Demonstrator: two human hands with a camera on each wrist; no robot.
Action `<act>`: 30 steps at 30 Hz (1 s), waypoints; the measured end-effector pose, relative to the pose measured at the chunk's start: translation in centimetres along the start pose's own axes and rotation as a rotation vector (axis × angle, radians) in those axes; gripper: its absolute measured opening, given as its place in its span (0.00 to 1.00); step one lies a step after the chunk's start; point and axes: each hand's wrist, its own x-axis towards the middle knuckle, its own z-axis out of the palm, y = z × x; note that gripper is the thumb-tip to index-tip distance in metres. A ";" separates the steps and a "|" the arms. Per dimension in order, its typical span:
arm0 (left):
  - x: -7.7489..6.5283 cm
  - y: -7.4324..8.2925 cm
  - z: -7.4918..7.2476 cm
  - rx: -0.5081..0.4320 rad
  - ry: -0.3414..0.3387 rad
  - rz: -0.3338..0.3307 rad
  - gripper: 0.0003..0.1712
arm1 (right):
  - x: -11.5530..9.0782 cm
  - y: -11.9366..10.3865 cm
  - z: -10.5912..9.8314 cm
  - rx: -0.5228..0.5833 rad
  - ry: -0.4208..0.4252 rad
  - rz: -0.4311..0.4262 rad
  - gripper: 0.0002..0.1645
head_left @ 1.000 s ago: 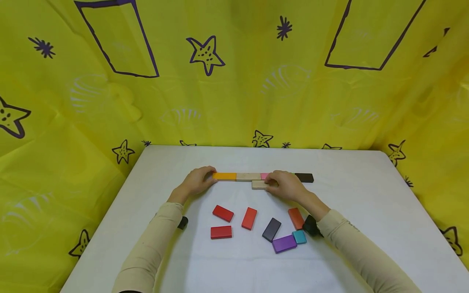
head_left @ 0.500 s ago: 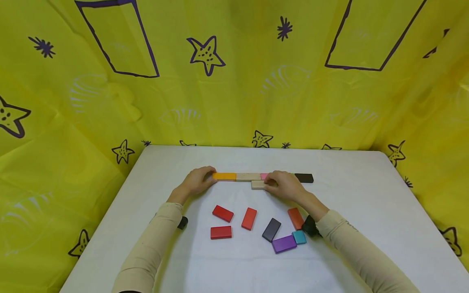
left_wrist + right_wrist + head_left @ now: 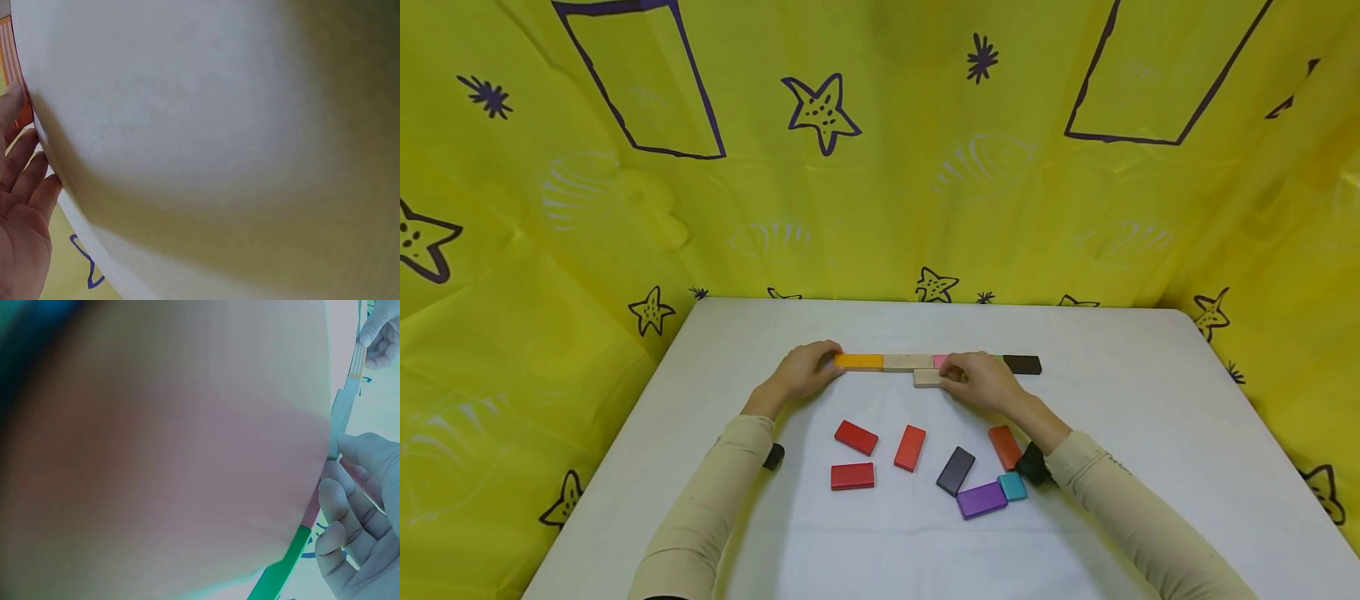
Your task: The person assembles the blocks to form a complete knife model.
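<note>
A straight row of flat blocks lies across the table. From left to right it shows an orange block [image 3: 861, 362], a plain wooden block [image 3: 907, 362], a pink block [image 3: 938, 361], a green block [image 3: 281, 569] mostly behind the right hand in the head view, and a black block [image 3: 1022, 364]. My left hand [image 3: 801, 371] grips the orange block's left end between thumb and fingers. My right hand [image 3: 983, 379] pinches the right end of a second wooden block [image 3: 927, 378]. That block lies along the row's near side, across the wooden-pink joint.
Nearer on the white table [image 3: 865, 550] lie several red blocks [image 3: 852, 477], a dark grey block [image 3: 956, 471], a purple block [image 3: 982, 500], a small teal block [image 3: 1012, 486] and an orange-red block [image 3: 1004, 447]. A yellow patterned curtain [image 3: 880, 208] surrounds the table.
My right hand has slid very slightly left with the second wooden block. The left hand and the row have hardly moved.
</note>
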 end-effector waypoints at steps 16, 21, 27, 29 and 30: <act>-0.2 0.5 -0.2 -0.011 -0.001 -0.018 0.20 | 0.1 0.1 0.5 -0.024 0.016 0.020 0.07; -0.2 0.4 -0.2 -0.002 0.002 -0.016 0.20 | 0.2 -0.1 0.5 -0.027 0.027 0.015 0.07; -0.2 0.2 -0.2 -0.008 0.009 0.001 0.19 | 0.1 -0.2 0.4 -0.035 0.020 0.030 0.08; -0.1 0.1 -0.1 -0.007 0.005 0.008 0.19 | 0.0 -0.3 0.2 -0.032 0.015 0.037 0.08; -0.1 0.1 -0.1 -0.007 0.003 0.009 0.19 | -0.1 -0.3 0.1 -0.029 0.015 0.042 0.08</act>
